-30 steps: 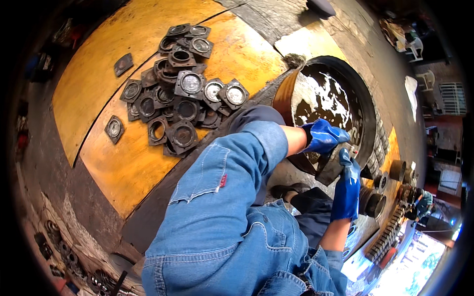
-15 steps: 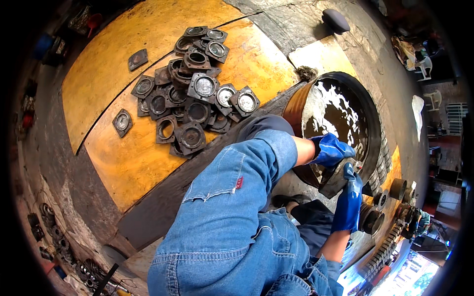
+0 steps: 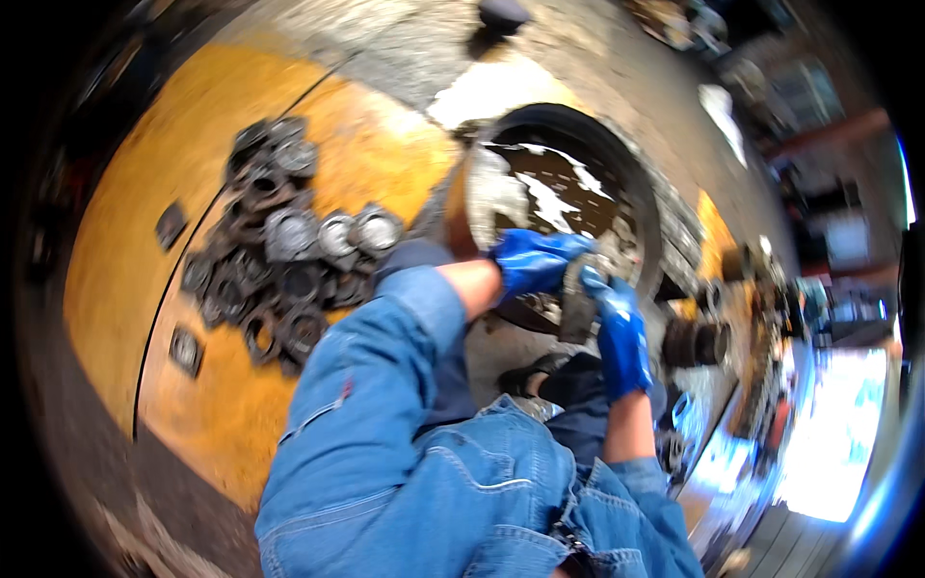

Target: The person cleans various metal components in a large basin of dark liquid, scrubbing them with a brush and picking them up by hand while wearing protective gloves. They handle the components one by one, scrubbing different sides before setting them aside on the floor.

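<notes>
Both my hands wear blue rubber gloves and meet over the near rim of a round tub (image 3: 647, 207) with dark, foamy liquid in it. My right hand (image 3: 621, 332) grips a thick, dark grey metal plate (image 3: 578, 310) by its right side, thumb on top. The plate is tilted and blurred. Its shape resembles the square parts on the floor, but my gloves hide much of it. My left hand (image 3: 541, 262) is closed against the plate's upper edge. Whatever lies under its fingers is hidden.
A pile of square metal flanges (image 3: 299, 279) with round openings lies on yellow sheeting (image 3: 125, 279) to the left. Two single flanges lie apart from it. Cylindrical metal parts (image 3: 696, 344) stand right of the tub. A dark rounded object (image 3: 503, 15) rests at the far side.
The view has swung, so the tub and pile appear farther left, and the picture is blurred. Both hands stay together at the tub's near rim, with the plate still held.
</notes>
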Motion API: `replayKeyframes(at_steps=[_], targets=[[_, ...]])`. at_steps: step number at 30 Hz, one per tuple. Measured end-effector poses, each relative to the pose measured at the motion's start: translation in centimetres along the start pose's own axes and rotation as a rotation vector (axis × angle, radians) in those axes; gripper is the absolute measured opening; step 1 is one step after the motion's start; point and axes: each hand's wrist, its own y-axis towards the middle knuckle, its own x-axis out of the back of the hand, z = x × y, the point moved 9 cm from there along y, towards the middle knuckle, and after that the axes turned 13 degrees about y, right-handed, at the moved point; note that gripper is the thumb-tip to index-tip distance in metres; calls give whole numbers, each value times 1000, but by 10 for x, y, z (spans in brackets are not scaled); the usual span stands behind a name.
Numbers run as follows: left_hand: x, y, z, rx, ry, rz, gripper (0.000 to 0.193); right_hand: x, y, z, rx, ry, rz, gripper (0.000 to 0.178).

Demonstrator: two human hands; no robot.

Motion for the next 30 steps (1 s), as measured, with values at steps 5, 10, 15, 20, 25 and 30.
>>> replayKeyframes(at_steps=[5,10,15,20,25,30], targets=[[-38,30,9,-50,-375,1,36,25,23,-23,-103,-157,-102,72],[-95,45,26,474,-1555,334,35,16,24,-11,-74,-114,-15,71],[-111,43,21,647,-1557,370,43,23,8,-9,-72,-69,-78,69],[-102,28,37,876,-1455,323,44,13,13,-3,19,-128,-30,75],[-103,29,35,775,-1490,316,49,18,13,-17,-66,-137,-90,78],[-110,35,71,823,-1298,320,52,17,14,-8,8,-95,-86,72]])
